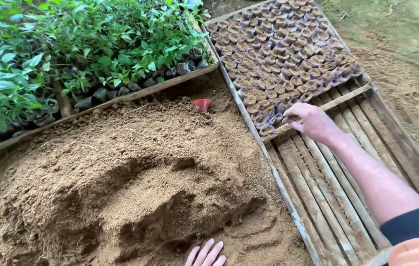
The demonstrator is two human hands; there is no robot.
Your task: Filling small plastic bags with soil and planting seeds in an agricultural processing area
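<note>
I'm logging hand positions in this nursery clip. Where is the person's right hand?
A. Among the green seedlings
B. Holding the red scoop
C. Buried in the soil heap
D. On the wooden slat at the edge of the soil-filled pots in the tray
D: the right hand rests on the wooden slat bordering the filled pots, while the red scoop lies untouched in the soil heap.

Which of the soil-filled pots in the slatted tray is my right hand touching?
The right hand touches the filled pot at the front edge of the block, beside the wooden divider; the others lie farther back.
</note>
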